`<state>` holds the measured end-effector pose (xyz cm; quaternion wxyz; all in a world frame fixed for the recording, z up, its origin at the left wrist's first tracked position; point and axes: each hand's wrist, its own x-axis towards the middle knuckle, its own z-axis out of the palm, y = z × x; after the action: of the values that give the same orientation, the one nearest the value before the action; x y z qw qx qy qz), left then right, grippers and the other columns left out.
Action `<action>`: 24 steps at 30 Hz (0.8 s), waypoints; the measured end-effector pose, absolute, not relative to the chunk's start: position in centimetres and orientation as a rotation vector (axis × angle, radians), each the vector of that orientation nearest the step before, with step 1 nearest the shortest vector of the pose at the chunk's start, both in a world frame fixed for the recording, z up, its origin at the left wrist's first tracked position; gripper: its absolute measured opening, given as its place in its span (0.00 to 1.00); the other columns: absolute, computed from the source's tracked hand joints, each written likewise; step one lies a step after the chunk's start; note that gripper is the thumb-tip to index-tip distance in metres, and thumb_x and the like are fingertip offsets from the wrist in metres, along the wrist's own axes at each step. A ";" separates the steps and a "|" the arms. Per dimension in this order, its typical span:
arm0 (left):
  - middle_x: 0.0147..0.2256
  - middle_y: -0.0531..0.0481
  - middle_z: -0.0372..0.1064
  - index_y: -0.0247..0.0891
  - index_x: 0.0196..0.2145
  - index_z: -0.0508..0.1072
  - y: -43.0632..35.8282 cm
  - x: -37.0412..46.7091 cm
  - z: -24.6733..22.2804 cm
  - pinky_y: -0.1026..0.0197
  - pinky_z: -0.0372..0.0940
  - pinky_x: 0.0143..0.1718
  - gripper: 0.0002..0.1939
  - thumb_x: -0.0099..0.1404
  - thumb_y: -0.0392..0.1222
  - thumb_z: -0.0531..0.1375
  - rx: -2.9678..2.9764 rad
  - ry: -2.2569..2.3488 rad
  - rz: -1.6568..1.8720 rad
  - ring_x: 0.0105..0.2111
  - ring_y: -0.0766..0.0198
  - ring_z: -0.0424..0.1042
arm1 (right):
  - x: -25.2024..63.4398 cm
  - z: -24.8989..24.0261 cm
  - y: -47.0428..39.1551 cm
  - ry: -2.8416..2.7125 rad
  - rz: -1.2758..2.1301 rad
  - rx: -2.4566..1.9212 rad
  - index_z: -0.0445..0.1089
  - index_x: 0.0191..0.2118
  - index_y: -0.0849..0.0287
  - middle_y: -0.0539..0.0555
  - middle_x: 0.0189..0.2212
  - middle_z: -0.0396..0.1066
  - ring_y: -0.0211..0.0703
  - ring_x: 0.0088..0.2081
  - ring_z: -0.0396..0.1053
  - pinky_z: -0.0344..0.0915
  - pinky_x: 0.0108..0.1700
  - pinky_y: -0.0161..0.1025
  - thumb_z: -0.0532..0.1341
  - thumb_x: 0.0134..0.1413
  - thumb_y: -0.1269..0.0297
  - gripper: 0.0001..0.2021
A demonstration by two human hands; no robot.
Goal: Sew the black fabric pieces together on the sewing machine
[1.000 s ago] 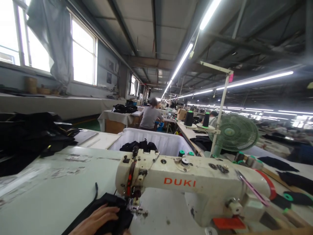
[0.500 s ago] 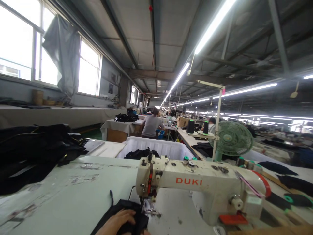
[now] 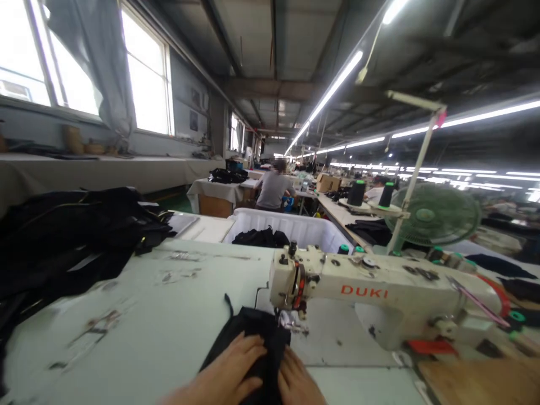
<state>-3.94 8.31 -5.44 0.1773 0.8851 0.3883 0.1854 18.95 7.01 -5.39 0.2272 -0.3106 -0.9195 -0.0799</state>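
Note:
A piece of black fabric [image 3: 248, 325] lies on the pale table, its far right edge at the needle and presser foot [image 3: 291, 322] of a white sewing machine [image 3: 337, 281] marked DUKI. My left hand [image 3: 238, 363] rests on the fabric from the left, fingers stretched out and thumb apart. On the fabric's right edge lies my right hand [image 3: 297, 378], fingers extended side by side, just in front of the presser foot. A narrow dark strip [image 3: 228, 305] sticks out from the fabric's far left corner.
Dark garments [image 3: 71, 242] are heaped at the left. Behind the machine stands a white bin [image 3: 295, 222] with black cloth inside. Thread cones [image 3: 356, 194], a thread stand [image 3: 415, 169] and a green fan [image 3: 439, 214] are at the right. A person [image 3: 273, 188] sits farther back.
The view has tipped down and turned left, so the machine appears farther right and higher. My right hand, barely visible before, now shows on the fabric. My left hand still lies on it.

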 end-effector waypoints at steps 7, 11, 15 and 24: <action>0.66 0.46 0.51 0.45 0.65 0.54 6.5 -2.8 -2.2 0.40 0.49 0.64 0.29 0.70 0.38 0.57 2.548 1.153 0.425 0.65 0.52 0.52 | 19.2 -5.4 5.8 -2.590 0.216 -0.970 0.54 0.64 0.65 0.62 0.63 0.58 0.50 0.64 0.54 0.54 0.65 0.49 0.54 0.54 0.72 0.30; 0.67 0.48 0.46 0.47 0.69 0.42 7.0 -1.6 -3.2 0.40 0.41 0.65 0.35 0.70 0.34 0.55 2.711 1.034 0.380 0.66 0.54 0.48 | 18.4 -7.1 6.2 -2.494 0.127 -0.888 0.59 0.62 0.62 0.60 0.58 0.65 0.51 0.63 0.56 0.54 0.65 0.51 0.55 0.55 0.72 0.27; 0.67 0.46 0.46 0.45 0.69 0.37 7.8 -0.8 -4.6 0.40 0.37 0.65 0.33 0.73 0.35 0.51 2.730 1.032 0.406 0.66 0.54 0.48 | 16.8 -11.7 6.9 -2.315 -0.019 -0.847 0.62 0.59 0.63 0.60 0.50 0.72 0.51 0.57 0.64 0.58 0.62 0.51 0.55 0.58 0.69 0.22; 0.65 0.49 0.51 0.52 0.68 0.43 8.6 -0.6 -5.0 0.33 0.25 0.61 0.29 0.75 0.34 0.47 2.717 1.042 0.377 0.65 0.52 0.47 | 16.3 -14.6 7.3 -2.302 0.014 -0.901 0.72 0.42 0.59 0.58 0.38 0.77 0.50 0.43 0.72 0.66 0.52 0.48 0.58 0.56 0.65 0.10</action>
<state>-0.58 8.60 -5.02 0.1034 0.9210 0.3532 0.1277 16.32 7.33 -14.58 0.3284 -0.3441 -0.8796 0.0052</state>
